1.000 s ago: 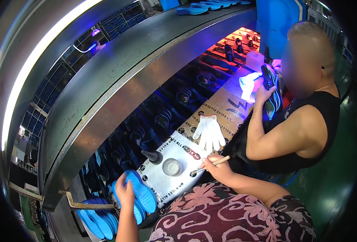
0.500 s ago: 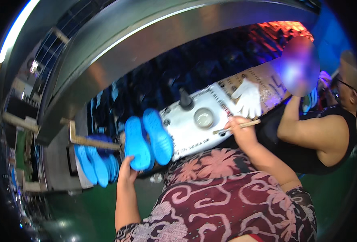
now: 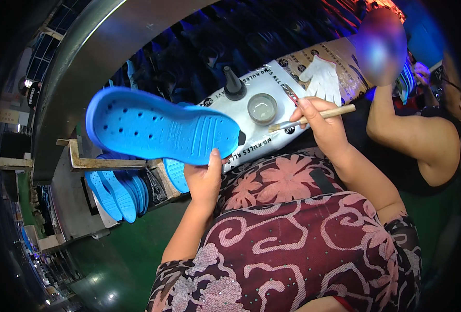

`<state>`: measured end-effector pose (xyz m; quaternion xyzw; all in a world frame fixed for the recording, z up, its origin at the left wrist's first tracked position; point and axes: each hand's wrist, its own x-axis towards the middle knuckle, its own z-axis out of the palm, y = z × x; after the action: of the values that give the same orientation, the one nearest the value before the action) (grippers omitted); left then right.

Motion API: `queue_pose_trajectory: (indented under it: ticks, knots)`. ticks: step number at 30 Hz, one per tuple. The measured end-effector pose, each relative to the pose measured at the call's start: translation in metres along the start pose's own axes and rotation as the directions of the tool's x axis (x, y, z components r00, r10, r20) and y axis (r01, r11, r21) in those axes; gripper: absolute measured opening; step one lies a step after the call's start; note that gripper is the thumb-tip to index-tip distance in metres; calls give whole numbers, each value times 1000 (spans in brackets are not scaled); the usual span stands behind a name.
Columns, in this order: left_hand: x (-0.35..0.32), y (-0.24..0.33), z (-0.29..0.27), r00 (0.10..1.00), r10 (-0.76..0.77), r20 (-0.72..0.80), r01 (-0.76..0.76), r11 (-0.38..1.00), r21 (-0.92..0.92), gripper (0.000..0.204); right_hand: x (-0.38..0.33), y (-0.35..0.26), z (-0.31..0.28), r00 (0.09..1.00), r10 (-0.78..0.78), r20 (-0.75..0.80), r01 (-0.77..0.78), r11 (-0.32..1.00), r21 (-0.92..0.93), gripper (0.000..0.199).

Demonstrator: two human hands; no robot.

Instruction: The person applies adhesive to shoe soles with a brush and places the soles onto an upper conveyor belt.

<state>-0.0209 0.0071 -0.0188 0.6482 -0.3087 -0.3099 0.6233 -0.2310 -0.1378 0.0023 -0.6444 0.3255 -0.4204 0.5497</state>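
My left hand (image 3: 205,176) holds a blue shoe sole (image 3: 160,126) by its heel end, lifted in front of me with the perforated side facing up. My right hand (image 3: 324,125) grips a thin wooden-handled brush (image 3: 314,117), its bristle tip pointing left toward a small round glass dish (image 3: 262,108). The dish stands on a grey sheet-covered work ledge (image 3: 272,86), beside a black cone-tipped bottle (image 3: 234,86).
A stack of several blue soles (image 3: 117,190) rests on a wooden rack (image 3: 92,164) to the left. A white glove (image 3: 324,78) lies on the ledge. A curved metal conveyor hood (image 3: 79,67) runs behind. Another person (image 3: 423,130) sits at my right. Green floor lies below.
My left hand has lifted one blue sole off the stack and raised it toward me. The view has tilted down and closer. My right hand keeps the brush near the dish.
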Motion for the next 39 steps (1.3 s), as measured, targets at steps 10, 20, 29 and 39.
queue_pose_trajectory:
  ticks: [10, 20, 29, 39]
  knots:
    - [7, 3, 21, 960, 207, 189, -233, 964, 129, 18, 4, -17, 18, 818, -523, 237, 574, 766, -289, 22]
    - [9, 7, 19, 934, 267, 236, -317, 925, 209, 20, 2, -14, 10, 841, -473, 261, 541, 743, -395, 22]
    - [11, 8, 22, 915, 341, 215, -383, 901, 204, 10, 8, -6, 9, 839, -460, 291, 544, 723, -425, 22]
    - [8, 11, 24, 972, 173, 159, -197, 968, 155, 23, 3, -5, 16, 802, -496, 332, 595, 709, -379, 19]
